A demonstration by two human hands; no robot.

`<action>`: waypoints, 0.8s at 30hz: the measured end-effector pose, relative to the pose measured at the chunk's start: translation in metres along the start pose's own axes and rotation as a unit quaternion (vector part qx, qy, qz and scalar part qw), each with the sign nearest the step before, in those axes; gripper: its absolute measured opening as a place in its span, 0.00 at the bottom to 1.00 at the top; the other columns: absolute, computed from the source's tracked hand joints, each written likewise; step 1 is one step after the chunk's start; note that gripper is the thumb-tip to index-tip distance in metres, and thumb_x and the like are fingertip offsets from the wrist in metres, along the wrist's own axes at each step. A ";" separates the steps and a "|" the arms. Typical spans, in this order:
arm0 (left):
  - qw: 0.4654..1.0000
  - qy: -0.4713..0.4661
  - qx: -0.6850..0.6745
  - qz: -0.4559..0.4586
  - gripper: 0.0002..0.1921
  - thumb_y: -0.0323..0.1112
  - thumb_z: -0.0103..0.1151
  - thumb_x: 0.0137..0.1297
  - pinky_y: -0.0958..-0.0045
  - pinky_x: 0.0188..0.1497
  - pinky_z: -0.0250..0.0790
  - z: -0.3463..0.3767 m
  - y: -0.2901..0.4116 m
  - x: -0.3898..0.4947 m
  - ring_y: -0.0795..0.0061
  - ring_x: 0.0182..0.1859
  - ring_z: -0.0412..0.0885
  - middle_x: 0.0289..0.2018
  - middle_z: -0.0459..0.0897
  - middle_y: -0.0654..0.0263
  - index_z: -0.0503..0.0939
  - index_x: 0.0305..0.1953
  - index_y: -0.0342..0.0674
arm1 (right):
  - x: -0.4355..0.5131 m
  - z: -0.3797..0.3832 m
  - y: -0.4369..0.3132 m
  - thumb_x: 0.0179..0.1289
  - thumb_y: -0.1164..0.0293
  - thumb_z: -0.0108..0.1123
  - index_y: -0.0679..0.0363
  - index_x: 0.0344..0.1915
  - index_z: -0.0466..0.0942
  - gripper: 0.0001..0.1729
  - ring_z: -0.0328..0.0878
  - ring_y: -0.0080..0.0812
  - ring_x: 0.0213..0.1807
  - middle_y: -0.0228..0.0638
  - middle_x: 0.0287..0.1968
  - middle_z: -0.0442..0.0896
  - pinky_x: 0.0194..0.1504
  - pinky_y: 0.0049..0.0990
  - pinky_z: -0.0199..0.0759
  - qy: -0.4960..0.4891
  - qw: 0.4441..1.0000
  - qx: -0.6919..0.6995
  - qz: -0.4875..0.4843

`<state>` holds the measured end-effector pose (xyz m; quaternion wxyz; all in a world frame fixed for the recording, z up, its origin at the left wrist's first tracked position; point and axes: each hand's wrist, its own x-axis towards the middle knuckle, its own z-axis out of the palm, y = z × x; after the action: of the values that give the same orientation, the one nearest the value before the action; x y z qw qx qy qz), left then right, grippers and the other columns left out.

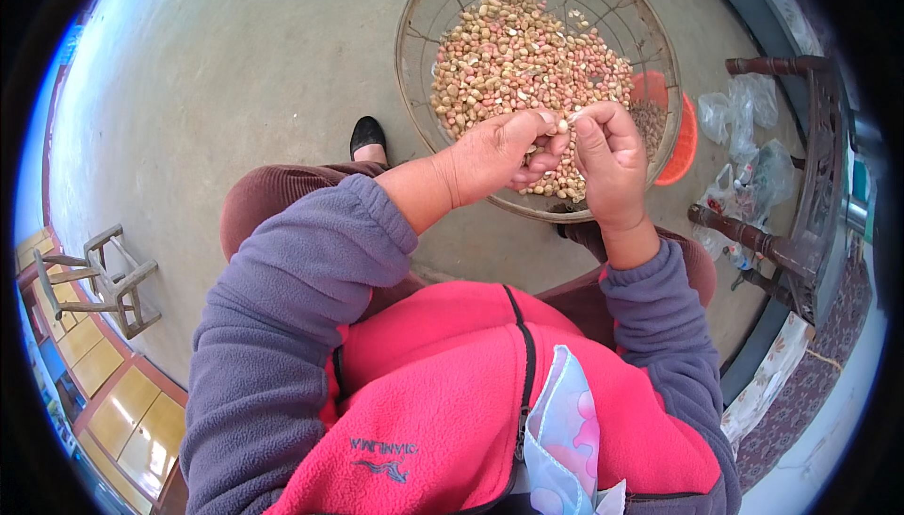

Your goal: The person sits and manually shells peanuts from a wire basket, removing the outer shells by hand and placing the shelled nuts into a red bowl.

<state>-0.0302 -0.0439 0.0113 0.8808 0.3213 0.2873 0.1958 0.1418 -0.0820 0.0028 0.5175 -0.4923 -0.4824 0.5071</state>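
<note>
Before me a round, shallow basket (408, 91) with a wooden rim and a wire frame holds a heap of peanuts (505, 56), some in shells and some bare pink kernels. Above its near part, my left hand (505, 151) pinches a small pale peanut (562, 126) between thumb and finger. More peanuts show under its curled fingers. Close by on the right, my right hand (613, 162) has thumb and forefinger nearly together, with a small pale bit at the fingertips, perhaps shell. Whether the two hands touch the same piece is not plain.
An orange-red plastic basin (684, 141) is partly under the basket's right side. Clear plastic bags (741, 109) lie beside a dark wooden piece of furniture (812, 183) at the right. A small wooden stool (116, 282) stands at the far left, near yellow-fronted cabinets (123, 409).
</note>
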 end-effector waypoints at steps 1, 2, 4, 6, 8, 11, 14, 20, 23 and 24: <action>1.000 -0.009 0.001 -0.002 0.17 0.45 0.38 0.74 0.78 0.24 0.52 -0.002 0.000 0.001 0.82 0.23 0.57 0.22 0.62 0.74 0.69 0.31 0.41 | 0.001 -0.002 0.000 0.73 0.72 0.53 0.60 0.37 0.72 0.05 0.64 0.12 0.20 0.20 0.24 0.70 0.22 0.15 0.59 -0.002 0.997 0.063 0.033; 1.000 -0.018 0.002 -0.005 0.16 0.44 0.38 0.74 0.77 0.24 0.54 -0.005 -0.001 0.002 0.82 0.23 0.59 0.22 0.62 0.73 0.70 0.32 0.40 | 0.003 -0.005 -0.001 0.73 0.71 0.52 0.59 0.37 0.72 0.06 0.61 0.11 0.19 0.19 0.23 0.68 0.21 0.14 0.56 -0.005 0.990 0.127 0.065; 0.955 0.016 0.257 0.146 0.14 0.40 0.40 0.74 0.73 0.27 0.61 -0.017 -0.013 0.013 0.76 0.24 0.65 0.22 0.67 0.68 0.73 0.37 0.37 | 0.006 -0.006 -0.003 0.74 0.69 0.51 0.58 0.37 0.71 0.06 0.57 0.09 0.18 0.18 0.22 0.65 0.18 0.13 0.51 0.000 0.978 0.179 0.103; 0.875 0.065 0.434 0.202 0.12 0.37 0.42 0.73 0.68 0.31 0.66 -0.027 -0.021 0.021 0.70 0.27 0.71 0.24 0.72 0.61 0.75 0.42 0.36 | 0.008 -0.007 -0.004 0.74 0.68 0.50 0.57 0.36 0.70 0.07 0.54 0.07 0.17 0.17 0.21 0.63 0.16 0.13 0.48 0.012 0.980 0.161 0.114; 0.812 0.129 0.543 0.170 0.12 0.33 0.43 0.73 0.64 0.36 0.70 -0.034 -0.023 0.023 0.64 0.30 0.77 0.27 0.77 0.54 0.76 0.46 0.35 | 0.011 -0.011 0.001 0.74 0.68 0.50 0.55 0.36 0.70 0.07 0.53 0.08 0.17 0.17 0.21 0.62 0.16 0.13 0.48 0.006 0.992 0.059 0.115; 0.843 0.156 0.504 0.104 0.12 0.36 0.45 0.70 0.54 0.45 0.73 -0.025 -0.012 0.023 0.47 0.42 0.81 0.35 0.82 0.46 0.77 0.46 0.40 | 0.014 -0.020 -0.003 0.74 0.67 0.51 0.54 0.36 0.70 0.06 0.53 0.10 0.17 0.17 0.20 0.61 0.17 0.13 0.48 0.030 0.981 0.132 0.140; 0.811 0.166 0.543 0.140 0.11 0.36 0.45 0.71 0.54 0.44 0.73 -0.022 -0.010 0.021 0.46 0.41 0.81 0.34 0.82 0.45 0.77 0.46 0.40 | 0.014 -0.028 -0.009 0.74 0.68 0.49 0.55 0.36 0.70 0.06 0.53 0.11 0.17 0.19 0.21 0.61 0.18 0.13 0.50 0.046 0.962 0.217 0.158; 0.926 0.166 0.306 0.146 0.12 0.39 0.48 0.70 0.66 0.28 0.69 -0.046 -0.027 0.036 0.67 0.24 0.75 0.27 0.80 0.61 0.77 0.36 0.36 | 0.014 -0.032 -0.007 0.70 0.71 0.47 0.58 0.37 0.72 0.05 0.62 0.16 0.22 0.24 0.26 0.69 0.22 0.16 0.57 -0.001 0.933 0.310 0.181; 0.991 0.128 0.043 0.003 0.14 0.41 0.46 0.72 0.80 0.21 0.51 -0.032 -0.001 0.019 0.83 0.23 0.61 0.24 0.67 0.72 0.71 0.31 0.40 | 0.016 -0.036 0.009 0.69 0.71 0.47 0.59 0.36 0.73 0.06 0.64 0.18 0.24 0.25 0.27 0.72 0.24 0.17 0.59 -0.046 0.968 0.144 0.201; 0.991 0.127 0.045 0.024 0.15 0.43 0.43 0.72 0.81 0.20 0.49 -0.031 0.000 0.014 0.83 0.24 0.62 0.26 0.68 0.70 0.69 0.29 0.41 | 0.017 -0.032 0.014 0.69 0.70 0.46 0.59 0.36 0.73 0.07 0.64 0.18 0.24 0.25 0.28 0.72 0.25 0.18 0.60 -0.070 0.970 0.059 0.225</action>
<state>-0.0396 -0.0228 -0.0137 0.8168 0.3395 0.3980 0.2431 0.1735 -0.0657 -0.0132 0.3833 -0.5199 -0.3637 0.6712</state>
